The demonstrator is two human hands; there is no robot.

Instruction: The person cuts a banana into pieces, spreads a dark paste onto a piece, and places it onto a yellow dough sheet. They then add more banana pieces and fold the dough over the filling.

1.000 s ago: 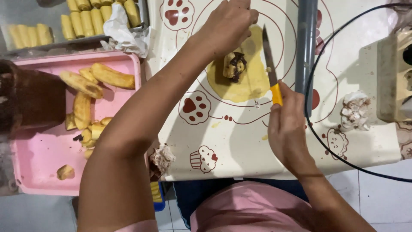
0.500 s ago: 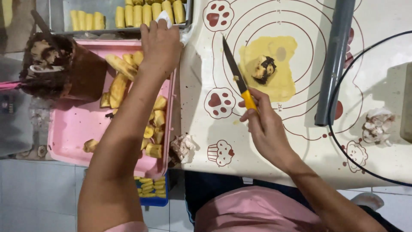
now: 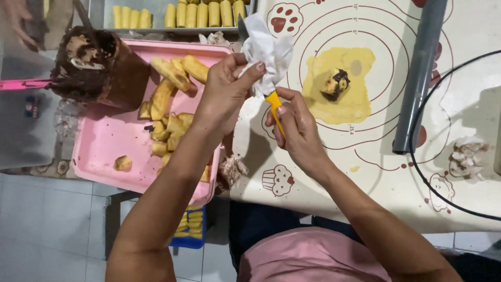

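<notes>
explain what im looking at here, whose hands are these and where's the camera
No machine here: a person wears one camera on the head, looking down at their own bare hands. The right hand grips a knife by its yellow handle. The left hand pinches a white tissue around the blade. On the baking mat lie a flat yellow dough piece with a filling lump and a grey rolling pin. A pink tray holds banana pieces.

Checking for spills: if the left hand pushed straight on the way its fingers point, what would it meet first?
The left hand already pinches the white tissue wrapped over the knife; beyond that, probably the metal tray.
</notes>
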